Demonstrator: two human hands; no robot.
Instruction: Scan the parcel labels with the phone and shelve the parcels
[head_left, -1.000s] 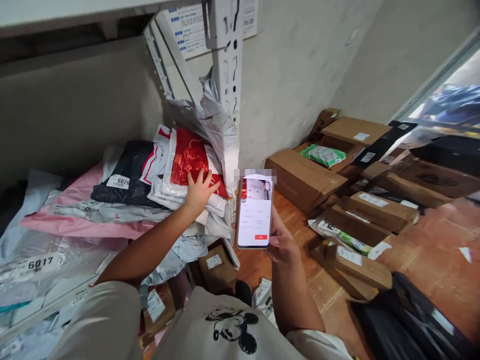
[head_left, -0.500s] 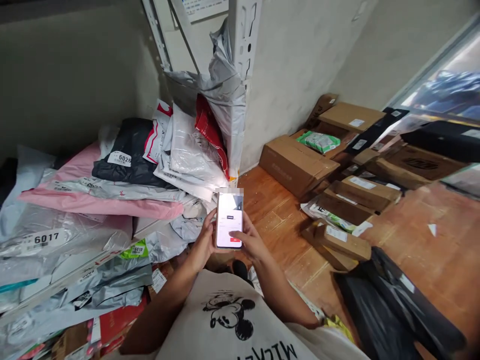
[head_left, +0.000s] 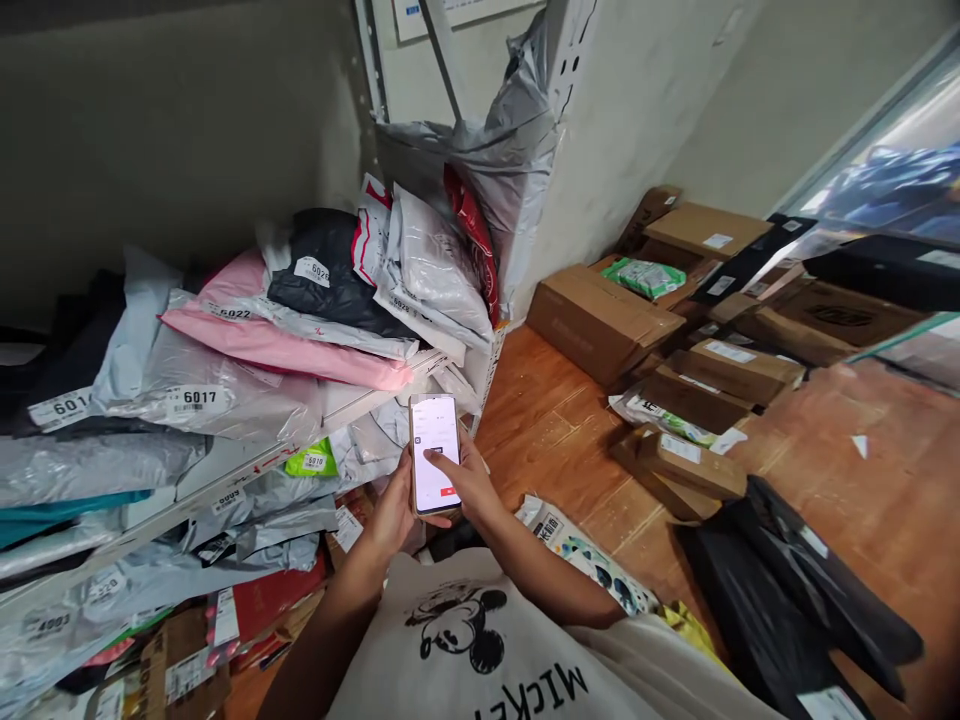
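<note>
A smartphone [head_left: 435, 425] with a lit, mostly white screen stands upright in front of my chest. My left hand [head_left: 392, 508] is closed around its left side and lower edge. My right hand [head_left: 474, 482] closes on the right side, and its thumb lies across the middle of the screen. A small red button shows low on the display; its text is too small to read. The fingers behind the phone are mostly hidden. Just beyond it, bagged parcels fill a shelf, among them a pink bag [head_left: 300, 345] and a black bag [head_left: 330, 285].
The white metal shelf edge [head_left: 247, 470] runs along my left, with more parcels [head_left: 255, 590] below. Cardboard boxes [head_left: 604, 320] stand on the wooden floor at right. Black bags [head_left: 757, 590] and a printed bag [head_left: 585, 550] lie near my right arm.
My view has turned left, showing more of the shelf. The phone sits slightly left and lower. My right thumb has moved from the lower right of the screen towards its middle, and the display differs.
</note>
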